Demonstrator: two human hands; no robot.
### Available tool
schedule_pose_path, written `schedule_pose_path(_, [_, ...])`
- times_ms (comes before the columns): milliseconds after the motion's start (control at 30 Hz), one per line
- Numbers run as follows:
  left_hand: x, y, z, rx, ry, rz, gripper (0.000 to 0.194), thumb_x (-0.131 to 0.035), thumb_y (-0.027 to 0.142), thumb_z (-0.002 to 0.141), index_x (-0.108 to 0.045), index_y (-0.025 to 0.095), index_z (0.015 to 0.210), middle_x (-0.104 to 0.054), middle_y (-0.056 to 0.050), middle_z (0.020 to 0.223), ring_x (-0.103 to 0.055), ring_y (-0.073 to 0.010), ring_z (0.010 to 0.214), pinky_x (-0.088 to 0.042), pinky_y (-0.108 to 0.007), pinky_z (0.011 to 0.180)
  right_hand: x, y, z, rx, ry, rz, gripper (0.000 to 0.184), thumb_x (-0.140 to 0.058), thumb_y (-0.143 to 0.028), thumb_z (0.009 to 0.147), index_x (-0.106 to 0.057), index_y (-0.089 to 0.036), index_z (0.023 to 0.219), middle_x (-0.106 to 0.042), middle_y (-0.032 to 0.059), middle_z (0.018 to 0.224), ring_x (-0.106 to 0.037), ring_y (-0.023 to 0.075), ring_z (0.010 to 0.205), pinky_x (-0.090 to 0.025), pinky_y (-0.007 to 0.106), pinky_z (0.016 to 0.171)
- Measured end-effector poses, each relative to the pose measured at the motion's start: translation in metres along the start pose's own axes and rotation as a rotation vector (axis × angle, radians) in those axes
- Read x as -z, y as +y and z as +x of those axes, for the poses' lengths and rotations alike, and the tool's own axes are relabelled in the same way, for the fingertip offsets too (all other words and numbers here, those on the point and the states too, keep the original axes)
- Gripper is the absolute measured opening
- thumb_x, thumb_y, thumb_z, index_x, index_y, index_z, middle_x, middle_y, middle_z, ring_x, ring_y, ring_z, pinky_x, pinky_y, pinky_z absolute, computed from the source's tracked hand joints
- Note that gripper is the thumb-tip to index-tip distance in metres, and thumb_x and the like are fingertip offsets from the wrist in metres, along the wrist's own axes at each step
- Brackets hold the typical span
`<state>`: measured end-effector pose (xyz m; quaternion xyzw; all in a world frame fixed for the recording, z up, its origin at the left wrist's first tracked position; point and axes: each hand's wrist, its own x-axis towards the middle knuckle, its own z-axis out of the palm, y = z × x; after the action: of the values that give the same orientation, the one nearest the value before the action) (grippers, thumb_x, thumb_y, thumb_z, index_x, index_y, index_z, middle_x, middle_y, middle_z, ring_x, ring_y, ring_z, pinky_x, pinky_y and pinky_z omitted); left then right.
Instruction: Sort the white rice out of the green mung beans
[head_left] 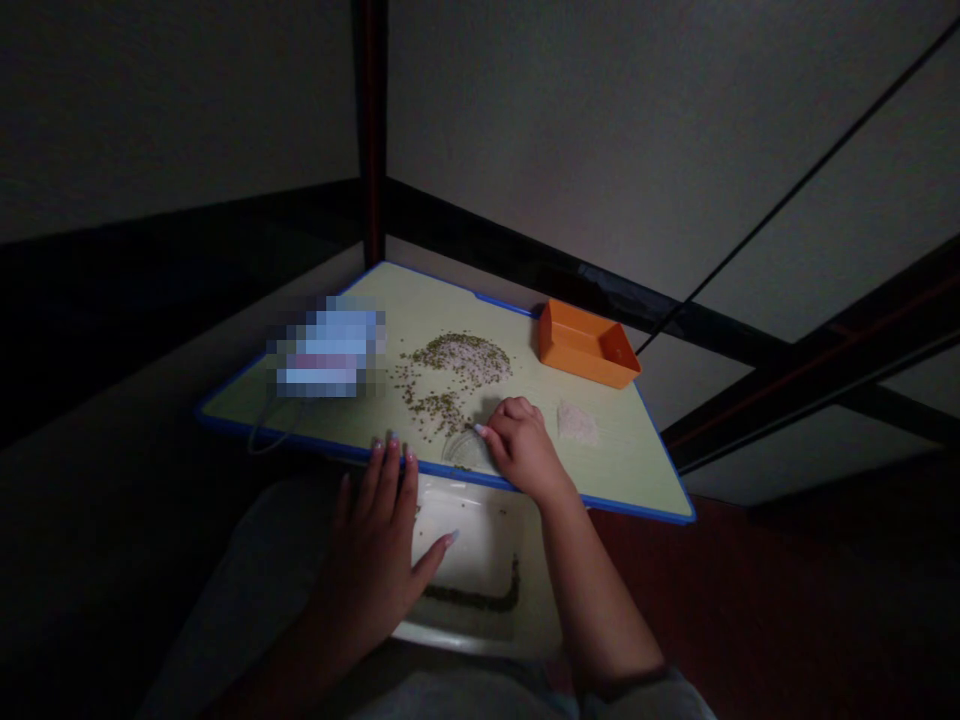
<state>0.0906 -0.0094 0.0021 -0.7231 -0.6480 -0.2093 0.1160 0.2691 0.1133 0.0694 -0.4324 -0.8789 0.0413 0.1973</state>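
Note:
My right hand (523,448) rests on a pale green board (517,330) with a blue rim, its fingers curled down among scattered grains. Beside those fingertips lies a clear round dish (463,450). A mixed heap of green beans and white grains (457,358) spreads above my right hand. A small patch of white grains (577,423) lies to its right. My left hand (371,550) has its fingers spread, with the fingertips at the board's near edge, above a white tub (469,530). A line of green beans (480,598) lies inside the tub.
An orange tray (589,345) stands at the board's far right corner. A blurred pale blue object (326,350) lies at the left, with a thin loop of cord (268,430) hanging over the edge. A dark post (371,130) rises behind the board.

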Motion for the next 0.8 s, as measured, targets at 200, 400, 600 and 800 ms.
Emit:
schedule_pose_path(200, [-0.0010,0.0007,0.0006,0.005,0.001,0.018,0.084,-0.047,0.053,0.081,-0.021,0.005,0.146,-0.023,-0.023,0.157,-0.019,-0.0362,0.146,-0.034,-0.058,0.107,-0.0013,0.0008,0.0005,0.001,-0.004,-0.030,0.023,-0.051,-0.029,0.094,-0.064,-0.018,0.079,-0.059,0.0059,0.090,-0.048,0.0202,0.092,-0.033,0.035,0.081])
schedule_pose_path(400, [0.0000,0.0005,0.0015,0.008,-0.015,0.012,0.085,-0.046,0.055,0.081,-0.021,0.006,0.146,-0.023,-0.023,0.156,-0.019,-0.0357,0.147,-0.034,-0.057,0.108,-0.0002,-0.0001,0.0002,-0.009,-0.016,-0.028,0.024,-0.050,-0.029,0.094,-0.064,-0.018,0.078,-0.059,0.0062,0.090,-0.048,0.0200,0.092,-0.033,0.035,0.081])
schedule_pose_path(600, [0.0002,0.0008,0.0001,0.025,-0.023,-0.001,0.084,-0.046,0.053,0.081,-0.021,0.007,0.146,-0.024,-0.023,0.156,-0.019,-0.0355,0.147,-0.033,-0.058,0.109,-0.0009,0.0008,-0.0001,-0.009,-0.014,-0.022,0.025,-0.049,-0.029,0.095,-0.063,-0.018,0.077,-0.059,0.0061,0.089,-0.048,0.0198,0.091,-0.033,0.035,0.081])
schedule_pose_path(800, [-0.0010,0.0005,0.0004,0.019,-0.016,0.002,0.083,-0.045,0.053,0.081,-0.021,0.007,0.146,-0.022,-0.022,0.157,-0.019,-0.0358,0.147,-0.033,-0.058,0.108,-0.0011,0.0007,-0.0009,-0.001,-0.005,-0.015,0.027,-0.046,-0.029,0.096,-0.062,-0.018,0.076,-0.059,0.0062,0.089,-0.048,0.0199,0.092,-0.034,0.035,0.083])
